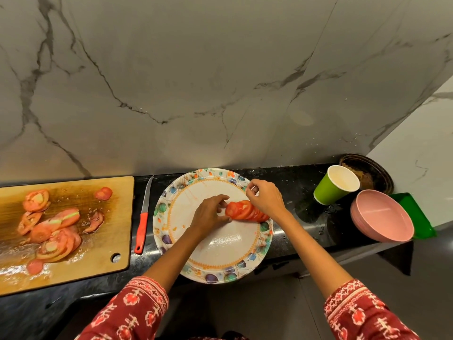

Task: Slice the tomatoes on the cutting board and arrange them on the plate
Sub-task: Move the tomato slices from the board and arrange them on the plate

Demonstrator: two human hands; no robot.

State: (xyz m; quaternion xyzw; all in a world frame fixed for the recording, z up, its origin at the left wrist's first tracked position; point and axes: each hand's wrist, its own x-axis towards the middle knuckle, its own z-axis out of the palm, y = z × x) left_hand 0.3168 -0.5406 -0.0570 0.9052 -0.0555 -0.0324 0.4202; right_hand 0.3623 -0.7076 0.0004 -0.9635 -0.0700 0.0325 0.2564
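One plate (196,244) with a leaf-patterned rim sits on the black bench (291,227), a little right of the middle of the view. On it, toward 2 o'clock, lies one row of tomato slices (245,211), overlapping like fallen dominoes; I can make out about six or seven, but the far end is hidden under the right hand.

The left hand (208,214) reaches in from 7 o'clock, palm down, fingers curved, with thumb and fingertips against the near end of the row, gripping the outermost slice. The right hand (266,198) comes in from 5 o'clock and sits over the row's other end; its thumb and forefinger are pinched together above the plate rim at about 1 o'clock, and whether they hold anything I cannot tell. Both forearms are bare below red patterned sleeves (132,312).

At 9 o'clock from the plate lies one wooden cutting board (117,192), wet with juice, carrying a loose heap of cut tomato pieces (52,231), roughly ten, too overlapped to count exactly. One knife (143,217) with a red handle rests on the bench between board and plate, blade pointing toward 12 o'clock.

At 3 o'clock from the plate stand one green paper cup (331,190), tilted, one pink bowl (382,217), one dark round pan (367,173) behind them, and one green tray (414,217) beyond the bowl.
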